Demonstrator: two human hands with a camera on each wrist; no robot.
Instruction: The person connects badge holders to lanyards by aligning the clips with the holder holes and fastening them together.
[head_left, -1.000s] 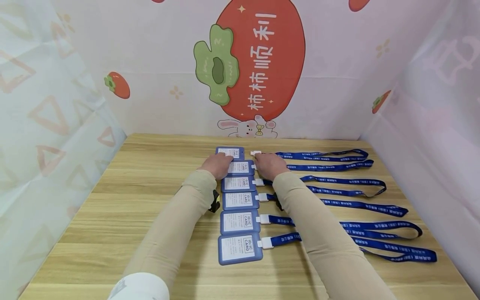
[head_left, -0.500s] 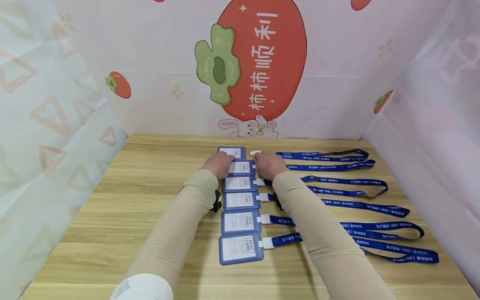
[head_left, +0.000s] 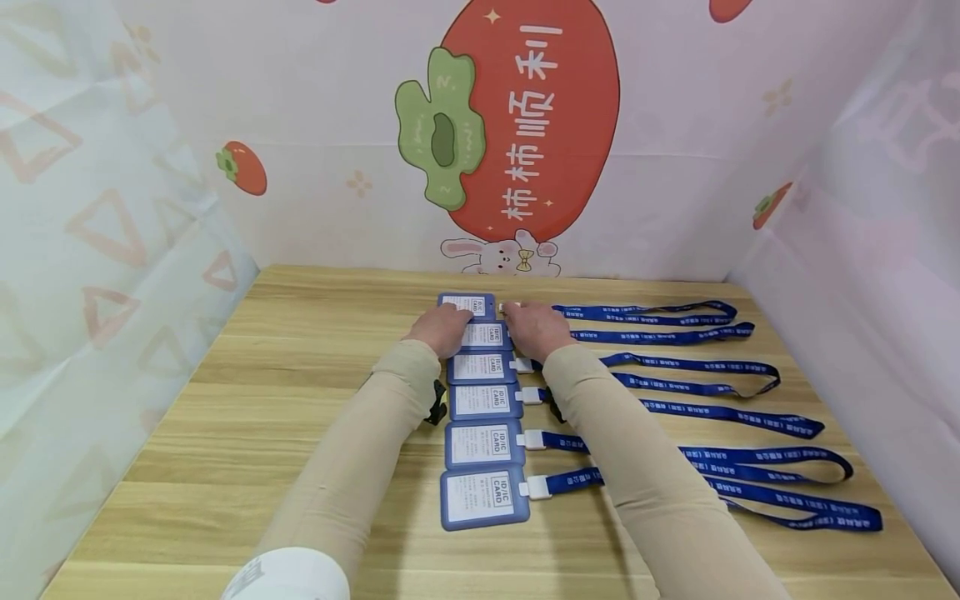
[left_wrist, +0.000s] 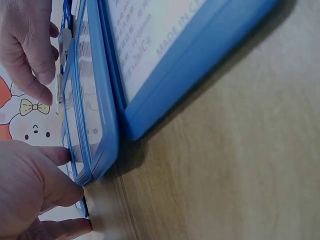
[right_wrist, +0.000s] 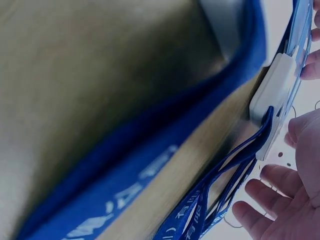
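Blue ID card holders lie in a column on the table, mostly with white lanyard clips at their right ends. My left hand is over the farthest card holder; in the left wrist view its fingers are spread at the left edges of the far holders. Beside it on the right, my right hand reaches to the far white clip, partly covering it. Its fingers look loosely extended in the right wrist view, near the blue lanyards. Whether they touch the clip cannot be seen.
Blue lanyards stretch rightward in loops, some passing under the right forearm. The nearest card holder lies toward the table's front. A printed backdrop stands behind the wooden table, and cloth walls flank it.
The right hand has shifted slightly and covers more of the far clip. The left hand stays at the far holder. The whole view has drifted a little.
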